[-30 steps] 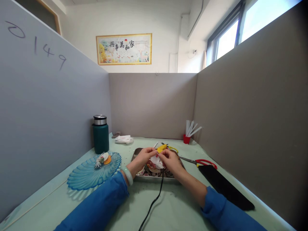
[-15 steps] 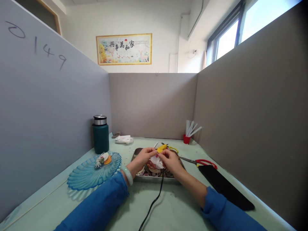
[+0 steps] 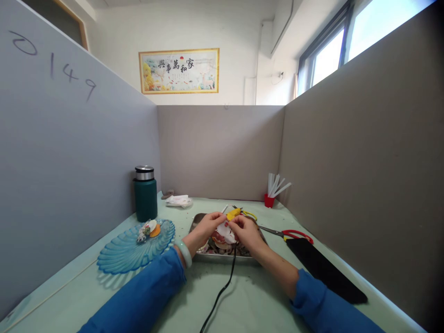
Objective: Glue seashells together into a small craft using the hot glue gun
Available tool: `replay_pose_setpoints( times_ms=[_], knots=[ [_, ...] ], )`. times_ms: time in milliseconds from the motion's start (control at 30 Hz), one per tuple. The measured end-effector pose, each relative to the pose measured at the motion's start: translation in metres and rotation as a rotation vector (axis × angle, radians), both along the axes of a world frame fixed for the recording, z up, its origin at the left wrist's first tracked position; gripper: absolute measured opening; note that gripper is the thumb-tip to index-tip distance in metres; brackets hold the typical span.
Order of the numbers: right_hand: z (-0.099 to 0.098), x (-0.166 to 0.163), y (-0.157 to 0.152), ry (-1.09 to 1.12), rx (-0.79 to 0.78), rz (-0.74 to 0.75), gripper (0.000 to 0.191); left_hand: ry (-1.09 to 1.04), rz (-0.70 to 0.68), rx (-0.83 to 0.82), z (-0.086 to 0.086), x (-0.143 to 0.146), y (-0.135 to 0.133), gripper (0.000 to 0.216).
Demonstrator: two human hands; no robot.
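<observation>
My left hand and my right hand meet over a metal tray filled with shells. The fingertips of both are pinched close together; whatever small piece they hold is too hidden to name. Just behind the fingertips shows a yellow tool, perhaps a glue gun, partly covered by my hands. Below my fingers lies a crumpled white piece with small red marks, looking like tissue or plastic. A black cord runs from the tray toward me.
To the left are a blue scalloped plate bearing several shells and a green flask. On the right lie red-handled scissors and a black flat strip. A red cup of white sticks and a white packet stand behind.
</observation>
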State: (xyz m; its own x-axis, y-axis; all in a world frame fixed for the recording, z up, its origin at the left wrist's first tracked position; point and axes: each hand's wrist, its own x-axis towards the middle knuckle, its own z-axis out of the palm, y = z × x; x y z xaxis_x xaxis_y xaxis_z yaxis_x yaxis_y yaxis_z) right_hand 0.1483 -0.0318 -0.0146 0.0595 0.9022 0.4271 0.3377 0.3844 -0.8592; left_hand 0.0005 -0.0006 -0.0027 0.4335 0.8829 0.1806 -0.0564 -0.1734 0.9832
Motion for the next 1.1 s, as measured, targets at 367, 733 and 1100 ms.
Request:
replay_pose_setpoints(
  times_ms=[367,733,1100],
  knots=[
    [-0.0001,0.0005,0.0001,-0.011,0.015,0.0,0.017,-0.022,-0.036,-0.011,-0.001,-0.0017,0.0018,0.037],
    [0.0006,0.0006,-0.0002,-0.01,0.027,-0.021,0.018,-0.044,-0.056,-0.037,-0.0018,-0.0004,0.0046,0.038],
    [0.0043,-0.0009,-0.0044,0.03,0.005,-0.015,0.02,-0.097,-0.045,-0.07,-0.001,-0.0003,0.0033,0.033]
  ],
)
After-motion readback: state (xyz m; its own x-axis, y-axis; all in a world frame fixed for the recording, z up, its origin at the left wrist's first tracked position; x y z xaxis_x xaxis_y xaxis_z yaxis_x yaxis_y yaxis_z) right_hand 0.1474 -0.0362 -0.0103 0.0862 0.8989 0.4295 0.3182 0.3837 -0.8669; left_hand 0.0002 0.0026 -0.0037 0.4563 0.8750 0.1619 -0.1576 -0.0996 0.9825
